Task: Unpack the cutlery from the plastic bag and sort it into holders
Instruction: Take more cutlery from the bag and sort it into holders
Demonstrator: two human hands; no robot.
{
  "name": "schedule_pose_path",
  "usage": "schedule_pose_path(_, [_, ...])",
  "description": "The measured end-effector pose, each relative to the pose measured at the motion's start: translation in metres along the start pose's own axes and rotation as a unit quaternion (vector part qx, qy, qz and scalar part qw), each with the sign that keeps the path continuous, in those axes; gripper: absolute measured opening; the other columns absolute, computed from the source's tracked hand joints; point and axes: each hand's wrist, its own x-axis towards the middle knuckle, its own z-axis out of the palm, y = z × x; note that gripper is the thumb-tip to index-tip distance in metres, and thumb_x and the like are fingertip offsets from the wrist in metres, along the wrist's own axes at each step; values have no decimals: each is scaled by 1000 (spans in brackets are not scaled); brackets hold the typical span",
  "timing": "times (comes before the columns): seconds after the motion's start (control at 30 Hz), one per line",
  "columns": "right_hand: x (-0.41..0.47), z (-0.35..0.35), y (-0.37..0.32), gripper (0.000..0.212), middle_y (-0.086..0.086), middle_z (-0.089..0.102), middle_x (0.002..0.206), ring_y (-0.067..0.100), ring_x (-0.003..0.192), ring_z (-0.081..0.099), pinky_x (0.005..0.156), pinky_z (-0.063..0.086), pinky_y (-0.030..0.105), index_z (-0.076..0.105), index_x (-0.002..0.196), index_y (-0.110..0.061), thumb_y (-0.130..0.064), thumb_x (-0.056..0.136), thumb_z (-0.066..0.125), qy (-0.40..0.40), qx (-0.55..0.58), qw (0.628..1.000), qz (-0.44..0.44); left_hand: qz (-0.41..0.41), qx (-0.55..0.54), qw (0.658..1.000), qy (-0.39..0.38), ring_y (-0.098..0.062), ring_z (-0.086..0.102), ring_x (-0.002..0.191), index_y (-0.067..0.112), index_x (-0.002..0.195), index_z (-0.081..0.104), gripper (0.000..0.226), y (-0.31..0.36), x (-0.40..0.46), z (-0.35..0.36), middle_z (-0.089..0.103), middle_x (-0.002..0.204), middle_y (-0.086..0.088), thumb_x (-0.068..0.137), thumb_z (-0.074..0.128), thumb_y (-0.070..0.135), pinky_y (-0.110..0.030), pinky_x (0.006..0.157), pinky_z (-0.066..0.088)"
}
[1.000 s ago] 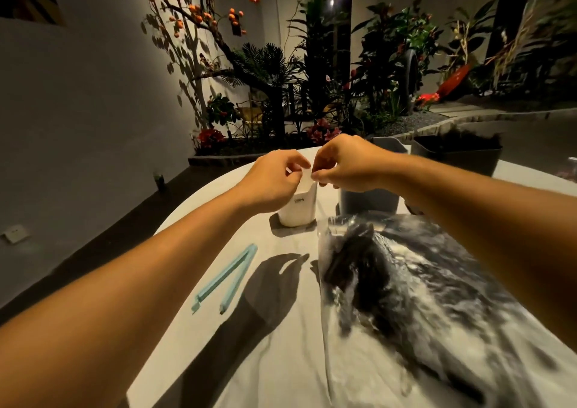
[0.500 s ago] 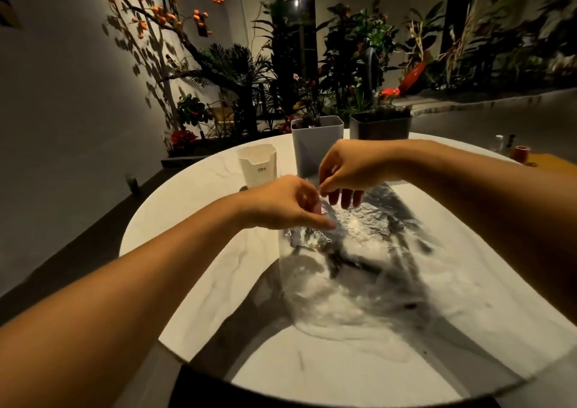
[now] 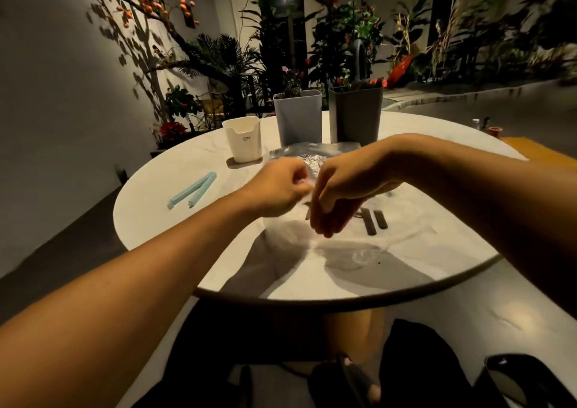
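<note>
A clear plastic bag (image 3: 402, 229) lies flat on the round white table (image 3: 162, 185), with dark cutlery handles (image 3: 373, 221) showing through it. My left hand (image 3: 278, 189) pinches the bag's edge above the table. My right hand (image 3: 343, 189) is right beside it, fingers curled down on the same plastic. Three holders stand at the back: a white one (image 3: 243, 139), a light grey one (image 3: 298, 117) and a dark grey one (image 3: 356, 114). The grey ones have dark items in them.
A light blue bag clip (image 3: 193, 190) lies open on the table's left side. Small items (image 3: 487, 126) stand at the far right edge. Plants and a wall are behind the table. My sandalled foot (image 3: 352, 379) is on the floor below.
The view has pulled back and shifted; my hands came toward me from the holders and lowered onto the bag, which now lies flatter. Both hands stay pinched on the plastic.
</note>
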Motion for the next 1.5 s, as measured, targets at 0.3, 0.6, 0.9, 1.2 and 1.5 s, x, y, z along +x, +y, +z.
schedule_pose_path(0.3, [0, 3, 24, 43, 13, 57, 130, 31, 113, 54, 91, 46, 31, 56, 134, -5, 4, 94, 42, 308, -261, 915, 8, 67, 12, 948, 312, -5, 48, 66, 16, 94, 61, 9, 8, 11, -19, 53, 73, 13, 98, 61, 24, -30, 62, 46])
schedule_pose_path(0.6, [49, 16, 27, 61, 9, 35, 153, 32, 133, 43, 109, 36, 42, 27, 155, -28, -29, 100, 54, 224, -260, 938, 45, 96, -6, 939, 332, -18, 54, 67, 17, 94, 60, 4, 1, 18, -13, 58, 73, 2, 97, 61, 19, -42, 61, 54])
schedule_pose_path(0.9, [97, 12, 27, 84, 13, 38, 144, 35, 126, 45, 104, 44, 48, 23, 152, -31, -62, 84, 61, 304, -242, 919, 71, 135, -25, 923, 359, -13, 54, 68, 14, 93, 60, 7, -5, 31, -9, 59, 77, 2, 97, 60, 19, -35, 61, 54])
schedule_pose_path(1.2, [88, -3, 35, 53, 4, 53, 113, 25, 97, 50, 85, 48, 37, 47, 129, -20, -31, 82, 68, 351, -245, 898, 105, 128, -33, 923, 363, -11, 52, 66, 12, 94, 60, 8, -19, 38, -3, 58, 76, 2, 96, 58, 19, -32, 58, 51])
schedule_pose_path(1.5, [100, 6, 32, 52, 5, 57, 94, 26, 91, 56, 75, 43, 36, 48, 127, -13, -47, 91, 64, 383, -192, 895, 123, 116, -33, 939, 322, -19, 55, 64, 14, 97, 56, 5, -18, 37, 9, 57, 73, -1, 93, 56, 17, -44, 58, 53])
